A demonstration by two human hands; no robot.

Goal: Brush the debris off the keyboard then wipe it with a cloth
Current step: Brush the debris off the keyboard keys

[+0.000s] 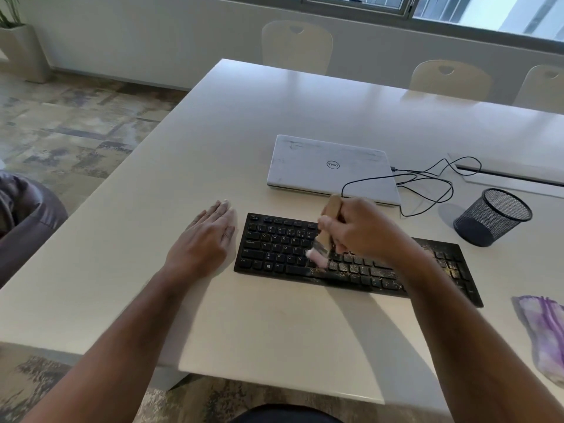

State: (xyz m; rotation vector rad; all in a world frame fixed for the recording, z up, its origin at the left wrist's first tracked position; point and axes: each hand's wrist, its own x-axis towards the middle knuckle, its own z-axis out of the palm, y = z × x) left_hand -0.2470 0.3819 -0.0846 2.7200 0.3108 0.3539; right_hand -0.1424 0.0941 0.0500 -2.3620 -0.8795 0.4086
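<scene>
Nearest us the purple cloth point(543, 334) waits at the table point(274, 331) edge. Our left hand point(207, 236) rests flat beside the keyboard point(274, 251); our right hand point(357, 227) grips the brush point(325, 239), bristles on the middle keys. We should probably sweep lightly rightward, clearing the crumbs point(360, 267). Farther right, the mesh cup point(493, 216) looks empty.

The middle keys of the flat black keyboard point(351, 264) are covered by the right hand point(357, 230) and forearm. The wooden-handled brush point(328, 230) is blurred, its handle partly hidden by the fingers. The purple-and-white cloth point(546, 334) is cut off by the right edge.
</scene>
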